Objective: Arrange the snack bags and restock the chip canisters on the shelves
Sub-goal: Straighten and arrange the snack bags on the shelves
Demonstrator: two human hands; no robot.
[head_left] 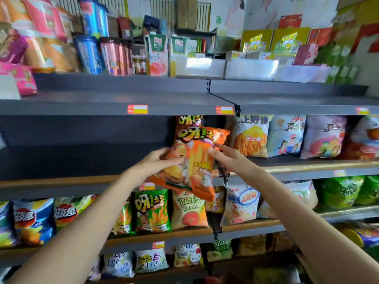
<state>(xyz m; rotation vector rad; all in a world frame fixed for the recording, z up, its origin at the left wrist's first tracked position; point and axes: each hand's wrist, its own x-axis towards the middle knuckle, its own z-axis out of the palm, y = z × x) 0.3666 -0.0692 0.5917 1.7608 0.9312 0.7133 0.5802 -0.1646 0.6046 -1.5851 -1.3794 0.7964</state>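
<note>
1. The orange snack bag [191,158] is up in front of the middle shelf [61,179], tilted, its lower corner hanging below the shelf edge. The left hand [158,161] grips its left side with curled fingers; the right hand [222,155] pinches its upper right side near the top seam
2. Another orange bag [188,120] of the same kind stands just behind it on that shelf. Pushing the held bag in at this tilt would probably knock the rear one flat or shove it backward
3. The bag is puffed and slick, judging by its sheen. A pinch near the seam is a weak hold, so if the left hand lets go first the bag may swing or slip and fall onto the green bag [152,211] on the shelf below
4. The shelf divider [222,173] sits just beside the right hand; the bag's edge may catch on it and crumple
5. The shelf to the left is bare, so a bag stood alone there may topple
</note>
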